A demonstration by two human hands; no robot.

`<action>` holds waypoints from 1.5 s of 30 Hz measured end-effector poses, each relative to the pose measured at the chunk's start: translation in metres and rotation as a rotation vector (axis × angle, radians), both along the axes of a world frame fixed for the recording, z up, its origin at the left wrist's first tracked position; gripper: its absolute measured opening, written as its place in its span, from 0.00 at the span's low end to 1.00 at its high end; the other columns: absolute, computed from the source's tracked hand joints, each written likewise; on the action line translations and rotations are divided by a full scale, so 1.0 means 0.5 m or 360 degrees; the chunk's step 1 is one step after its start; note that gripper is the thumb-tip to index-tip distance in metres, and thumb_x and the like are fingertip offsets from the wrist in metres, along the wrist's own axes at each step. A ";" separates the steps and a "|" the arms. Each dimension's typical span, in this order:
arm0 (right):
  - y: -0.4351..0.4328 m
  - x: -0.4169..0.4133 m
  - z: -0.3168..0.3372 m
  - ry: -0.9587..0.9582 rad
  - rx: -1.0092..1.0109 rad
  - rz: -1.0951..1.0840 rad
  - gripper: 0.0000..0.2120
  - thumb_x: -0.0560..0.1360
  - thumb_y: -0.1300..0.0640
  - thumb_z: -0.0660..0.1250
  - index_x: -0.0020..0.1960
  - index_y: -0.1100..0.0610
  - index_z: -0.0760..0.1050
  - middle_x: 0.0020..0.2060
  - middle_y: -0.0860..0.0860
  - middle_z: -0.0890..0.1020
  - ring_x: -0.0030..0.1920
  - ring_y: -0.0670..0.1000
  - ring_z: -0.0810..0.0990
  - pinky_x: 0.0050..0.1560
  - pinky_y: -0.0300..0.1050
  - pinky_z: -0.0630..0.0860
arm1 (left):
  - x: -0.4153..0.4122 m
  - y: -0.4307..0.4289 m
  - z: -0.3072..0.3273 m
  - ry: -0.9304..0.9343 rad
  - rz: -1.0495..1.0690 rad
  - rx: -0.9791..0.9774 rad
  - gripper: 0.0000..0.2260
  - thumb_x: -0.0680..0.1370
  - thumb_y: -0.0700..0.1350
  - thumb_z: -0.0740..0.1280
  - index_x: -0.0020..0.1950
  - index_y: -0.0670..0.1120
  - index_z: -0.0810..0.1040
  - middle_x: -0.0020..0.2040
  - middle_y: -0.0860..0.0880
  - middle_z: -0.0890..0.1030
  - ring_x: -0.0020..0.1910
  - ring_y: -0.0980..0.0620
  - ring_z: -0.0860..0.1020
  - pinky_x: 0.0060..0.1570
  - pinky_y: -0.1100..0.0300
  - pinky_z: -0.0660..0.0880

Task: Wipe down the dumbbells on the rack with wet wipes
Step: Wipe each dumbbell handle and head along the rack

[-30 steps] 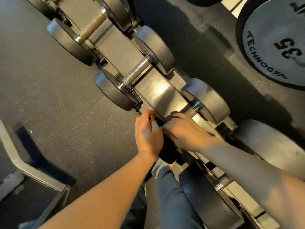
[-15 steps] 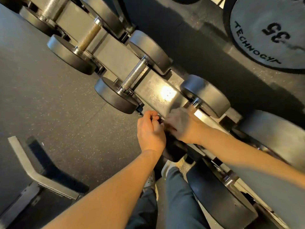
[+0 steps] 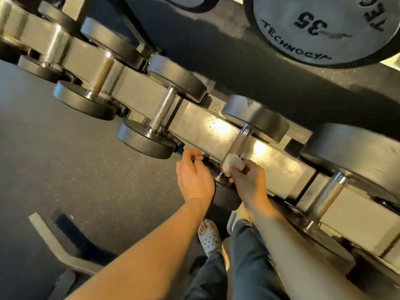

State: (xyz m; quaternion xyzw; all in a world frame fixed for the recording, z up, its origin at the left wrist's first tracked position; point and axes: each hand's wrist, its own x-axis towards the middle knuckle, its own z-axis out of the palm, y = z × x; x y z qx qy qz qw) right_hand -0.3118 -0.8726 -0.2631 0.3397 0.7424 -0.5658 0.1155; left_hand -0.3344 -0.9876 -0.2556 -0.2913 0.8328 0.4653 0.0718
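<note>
— Dumbbell point(image 3: 257, 119) in the middle of the rack point(image 3: 199, 124), is that the one being wiped?

— Yes. It is lying across the rack's beam, between a smaller dumbbell point(image 3: 162, 111) on its left and a bigger dumbbell point(image 3: 350, 152) on its right.

— What is the right hand point(image 3: 249, 185) doing?

— It is pinching a crumpled white wipe point(image 3: 232, 164) between thumb and fingers. It is pressing the wipe against the lower end of the handle point(image 3: 240, 141), just above the near head point(image 3: 226, 199).

— And the left hand point(image 3: 194, 176)?

— It is sitting beside the right one, at the edge of the near head, with its fingers curled inward. I cannot tell whether it is gripping anything. Both hands are hiding most of that head.

— Anything else around?

— A plate point(image 3: 313, 29) marked 35 is showing beyond the rack. A white clog point(image 3: 208, 239) is standing on the dark floor point(image 3: 65, 159) below the hands. A pale bench frame point(image 3: 54, 245) is lying lower left.
</note>
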 end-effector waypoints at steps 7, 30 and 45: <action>0.013 -0.012 -0.006 -0.0245 -0.0054 0.0219 0.06 0.77 0.62 0.69 0.54 0.57 0.77 0.46 0.47 0.78 0.44 0.41 0.76 0.38 0.31 0.68 | -0.001 0.002 0.005 -0.0019 -0.0001 -0.0027 0.11 0.82 0.41 0.56 0.52 0.54 0.74 0.54 0.49 0.79 0.49 0.58 0.75 0.50 0.58 0.69; -0.120 -0.213 0.099 0.0510 0.0404 0.1068 0.07 0.81 0.59 0.65 0.44 0.54 0.76 0.38 0.49 0.79 0.40 0.40 0.76 0.39 0.29 0.69 | -0.120 -0.268 0.088 0.0463 0.0311 -0.0286 0.09 0.79 0.49 0.57 0.49 0.51 0.77 0.46 0.50 0.81 0.49 0.46 0.78 0.53 0.41 0.76; -0.241 -0.359 0.009 0.0804 0.0743 0.1562 0.06 0.81 0.59 0.65 0.48 0.58 0.79 0.47 0.51 0.77 0.45 0.48 0.75 0.48 0.41 0.73 | -0.257 -0.277 0.000 0.0073 0.0891 -0.0058 0.16 0.86 0.47 0.54 0.59 0.46 0.81 0.59 0.47 0.80 0.55 0.50 0.75 0.56 0.56 0.70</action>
